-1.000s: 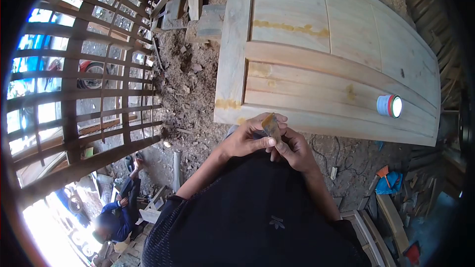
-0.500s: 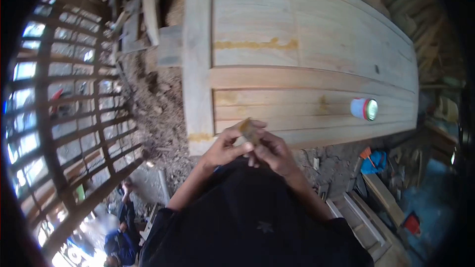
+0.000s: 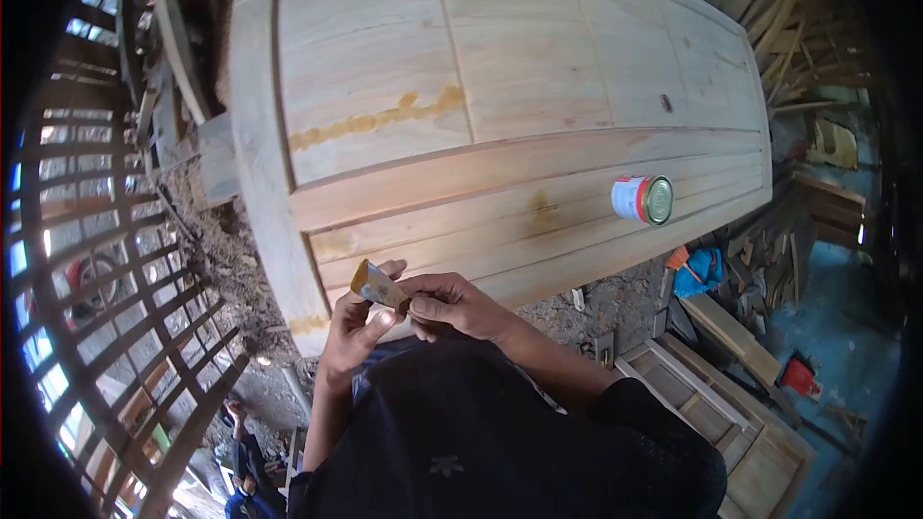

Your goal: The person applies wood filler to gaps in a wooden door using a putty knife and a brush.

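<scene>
A panelled wooden door (image 3: 519, 58) lies flat before me, with a yellow-brown putty streak (image 3: 375, 120) across one panel. Over its near edge, my left hand (image 3: 351, 334) is closed around a small flat scraper (image 3: 378, 286) whose far end is coated yellow-brown. My right hand (image 3: 457, 308) pinches the scraper's other end, its fingers partly hiding it. To the right, a tin can (image 3: 639, 200) with a white and red label rests on its side on the door.
A wooden slat lattice (image 3: 106, 259) stands at the left, with a person (image 3: 248, 476) near its lower end. Loose boards (image 3: 735, 332), a blue bag (image 3: 697, 274) and a panelled frame (image 3: 711, 404) lie at the lower right. Wood scraps (image 3: 779, 10) are piled at the upper right.
The view has turned, and the door and can now appear further left. Both hands have shifted left in view, still holding the scraper, which is now seen more from the side.
</scene>
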The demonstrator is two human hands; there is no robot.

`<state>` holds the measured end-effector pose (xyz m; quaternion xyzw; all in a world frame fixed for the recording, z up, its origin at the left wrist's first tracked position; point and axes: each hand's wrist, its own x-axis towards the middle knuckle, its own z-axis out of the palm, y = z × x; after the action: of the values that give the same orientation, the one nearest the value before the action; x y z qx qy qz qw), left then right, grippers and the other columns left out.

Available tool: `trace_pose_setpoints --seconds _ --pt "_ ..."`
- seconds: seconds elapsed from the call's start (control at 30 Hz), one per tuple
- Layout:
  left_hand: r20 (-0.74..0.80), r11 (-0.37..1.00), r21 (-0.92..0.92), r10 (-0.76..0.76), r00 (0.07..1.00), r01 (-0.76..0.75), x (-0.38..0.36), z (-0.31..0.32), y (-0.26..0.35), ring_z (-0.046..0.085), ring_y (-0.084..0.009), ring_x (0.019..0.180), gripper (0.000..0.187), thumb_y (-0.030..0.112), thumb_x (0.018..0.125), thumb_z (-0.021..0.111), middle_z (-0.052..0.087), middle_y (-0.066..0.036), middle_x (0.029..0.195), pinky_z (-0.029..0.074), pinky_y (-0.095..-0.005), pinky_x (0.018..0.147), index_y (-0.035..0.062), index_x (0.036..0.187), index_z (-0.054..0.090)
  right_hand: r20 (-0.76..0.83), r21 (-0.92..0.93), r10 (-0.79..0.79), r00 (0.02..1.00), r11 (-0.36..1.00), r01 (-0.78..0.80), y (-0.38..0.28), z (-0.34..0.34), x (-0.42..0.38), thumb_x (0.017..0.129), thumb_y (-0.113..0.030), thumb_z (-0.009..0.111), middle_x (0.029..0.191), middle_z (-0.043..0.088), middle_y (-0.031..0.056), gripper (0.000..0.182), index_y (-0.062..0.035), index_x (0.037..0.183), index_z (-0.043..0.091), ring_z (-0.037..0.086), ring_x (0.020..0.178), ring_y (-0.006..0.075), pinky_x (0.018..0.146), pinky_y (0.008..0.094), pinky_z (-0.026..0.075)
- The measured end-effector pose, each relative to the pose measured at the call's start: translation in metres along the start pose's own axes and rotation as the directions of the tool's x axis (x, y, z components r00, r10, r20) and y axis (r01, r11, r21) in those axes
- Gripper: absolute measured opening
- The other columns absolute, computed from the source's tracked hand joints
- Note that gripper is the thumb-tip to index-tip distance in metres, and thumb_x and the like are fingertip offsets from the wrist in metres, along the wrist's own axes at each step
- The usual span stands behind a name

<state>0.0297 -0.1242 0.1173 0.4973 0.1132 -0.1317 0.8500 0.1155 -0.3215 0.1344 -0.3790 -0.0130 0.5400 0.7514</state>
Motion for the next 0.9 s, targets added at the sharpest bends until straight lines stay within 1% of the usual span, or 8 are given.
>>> trace_pose_setpoints --seconds 0.13,0.27,0.3,0.43,0.47,0.57,0.7,0.9 --pt "-0.112 0.974 0.226 0.004 0.994 0.022 0.02 0.001 0.001 0.049 -0.0303 0.134 0.098 0.047 0.084 0.078 0.05 -0.02 0.146 0.036 -0.0436 0.113 -0.0006 0.155 0.03 -0.164 -0.012 -0.053 0.985 0.999 0.051 -0.039 -0.041 -0.019 0.099 -0.017 0.062 0.093 0.068 0.0056 0.037 -0.0019 0.133 0.057 0.06 0.071 0.0082 0.057 0.0205 0.044" --pt "-0.461 0.948 0.316 0.184 0.868 -0.033 0.029 -0.034 -0.011 0.05 -0.0311 0.133 0.071 0.037 0.096 0.065 0.051 -0.018 0.146 0.039 -0.0455 0.112 0.0042 0.153 0.037 -0.487 -0.311 -0.386 0.783 0.915 0.257 -0.098 -0.126 -0.051 0.1 -0.018 0.062 0.093 0.069 0.0034 0.039 -0.0043 0.136 0.058 0.059 0.073 0.0045 0.058 0.0205 0.045" --pt "-0.564 0.933 0.358 0.226 0.794 -0.011 0.029 -0.047 -0.014 0.05 -0.0312 0.132 0.066 0.035 0.099 0.062 0.051 -0.018 0.146 0.041 -0.0459 0.111 0.0052 0.153 0.038 -0.539 -0.48 -0.407 0.737 0.868 0.129 -0.12 -0.164 -0.061 0.1 -0.018 0.062 0.093 0.068 0.0023 0.037 -0.0046 0.134 0.06 0.059 0.073 0.0047 0.059 0.022 0.045" --pt "-0.823 0.933 0.347 0.257 0.506 0.092 0.012 -0.08 -0.022 0.051 -0.0312 0.131 0.06 0.037 0.102 0.058 0.051 -0.017 0.145 0.041 -0.0463 0.11 0.0079 0.151 0.041 -0.391 -0.916 -0.632 0.669 0.201 -0.346 -0.222 -0.267 -0.059 0.098 -0.009 0.062 0.083 0.058 0.0044 0.037 -0.0095 0.135 0.063 0.058 0.073 0.0129 0.065 0.028 0.046" --pt "-0.853 0.94 0.323 0.238 0.465 0.112 0.007 -0.08 -0.022 0.051 -0.0309 0.131 0.059 0.037 0.103 0.057 0.051 -0.017 0.145 0.041 -0.0458 0.11 0.0083 0.151 0.041 -0.302 -0.913 -0.63 0.715 -0.025 -0.407 -0.242 -0.288 -0.054 0.096 -0.004 0.061 0.083 0.055 0.0064 0.042 -0.0115 0.137 0.061 0.059 0.075 0.0163 0.068 0.0292 0.046" --pt "-0.896 0.942 0.293 0.21 0.392 0.164 -0.005 -0.072 -0.029 0.051 -0.0284 0.131 0.056 0.035 0.104 0.056 0.051 -0.014 0.146 0.04 -0.0438 0.109 0.0091 0.151 0.042 -0.021 -0.921 -0.613 0.79 -0.296 -0.255 -0.269 -0.358 -0.036 0.092 0.003 0.06 0.085 0.054 0.0129 0.05 -0.0164 0.138 0.061 0.061 0.08 0.0274 0.072 0.036 0.049" --pt "-0.911 0.928 0.289 0.191 0.366 0.236 -0.002 -0.055 -0.037 0.052 -0.0262 0.13 0.055 0.036 0.104 0.056 0.053 -0.011 0.145 0.041 -0.0427 0.107 0.0103 0.15 0.043 -0.051 -0.888 -0.56 0.827 -0.353 -0.294 -0.274 -0.384 -0.023 0.091 0.0 0.06 0.093 0.056 0.0166 0.048 -0.0154 0.136 0.062 0.06 0.085 0.0378 0.078 0.0445 0.051" --pt "-0.891 0.873 0.379 0.254 0.377 0.308 0.015 -0.066 -0.031 0.052 -0.0274 0.129 0.055 0.035 0.103 0.056 0.054 -0.014 0.142 0.043 -0.0419 0.106 0.0051 0.148 0.044 -0.441 -0.725 -0.309 0.843 -0.431 -0.537 -0.323 -0.333 -0.01 0.088 -0.009 0.063 0.095 0.068 0.0232 0.029 -0.0103 0.116 0.071 0.065 0.092 0.0424 0.083 0.0489 0.052"
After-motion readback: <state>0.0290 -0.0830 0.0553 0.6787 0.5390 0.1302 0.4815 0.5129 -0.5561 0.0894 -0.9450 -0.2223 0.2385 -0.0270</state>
